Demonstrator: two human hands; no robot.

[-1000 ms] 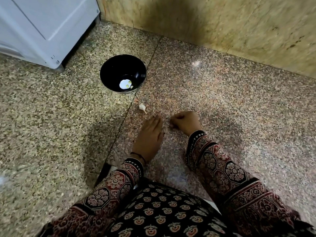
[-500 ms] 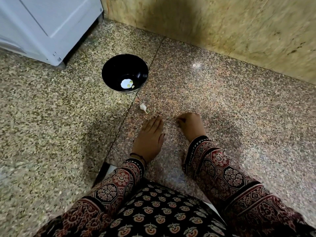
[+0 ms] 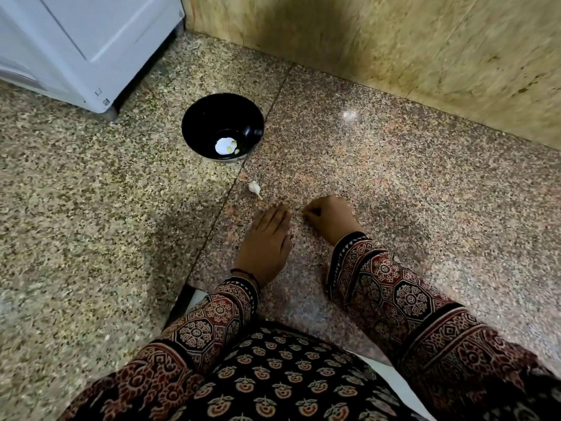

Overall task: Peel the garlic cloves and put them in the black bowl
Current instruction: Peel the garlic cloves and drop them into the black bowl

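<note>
The black bowl (image 3: 197, 123) stands on the speckled stone surface and holds a few pale peeled garlic cloves (image 3: 233, 147) at its bottom. One unpeeled garlic clove (image 3: 254, 188) lies alone between the bowl and my hands. My left hand (image 3: 267, 241) rests flat on the stone, palm down, with nothing in it; its fingertips stop a short way below the clove. To its right, my right hand (image 3: 332, 218) is curled with the fingertips pressed to the surface. Whether those fingers pinch anything is hidden.
A white appliance (image 3: 91, 47) stands at the back left, close behind the bowl. A tan stone wall (image 3: 394, 56) runs along the back. A seam (image 3: 230, 183) in the stone passes just left of the clove. My patterned sleeves and clothing fill the bottom.
Both hands stay almost where they were; the right hand shifted slightly. The clove and bowl have not moved; only the view drifted a little.
</note>
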